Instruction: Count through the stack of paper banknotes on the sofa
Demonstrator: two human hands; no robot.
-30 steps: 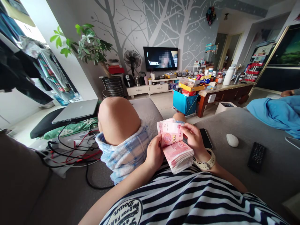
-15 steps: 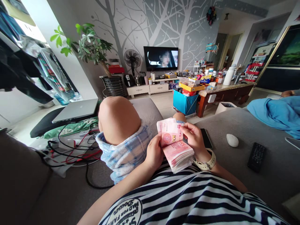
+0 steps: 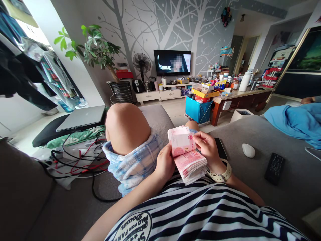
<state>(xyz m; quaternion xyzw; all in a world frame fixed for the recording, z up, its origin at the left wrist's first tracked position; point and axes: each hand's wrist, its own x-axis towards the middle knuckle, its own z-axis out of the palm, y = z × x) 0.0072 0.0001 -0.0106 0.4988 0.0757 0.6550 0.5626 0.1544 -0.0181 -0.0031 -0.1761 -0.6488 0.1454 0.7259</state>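
Observation:
A thick stack of pink 100 banknotes is folded open above my lap. My left hand is closed around its left side, with the thumb pressed at the fold. At the upper right, my right hand pinches the edge of a raised banknote between thumb and fingers. The raised notes lean away from me, while the rest of the stack fans toward my striped shirt. A pale watch is on my right wrist. The fingers behind the stack are hidden.
On the grey sofa to my right lie a phone, a white mouse and a black remote. Tangled cables and a laptop are at left. Another person's hand shows at far right, by a blue cloth.
The raised banknote under my right fingers has shifted, now covering more of the notes behind it. My left hand keeps its hold, and both hands stay in nearly the same place.

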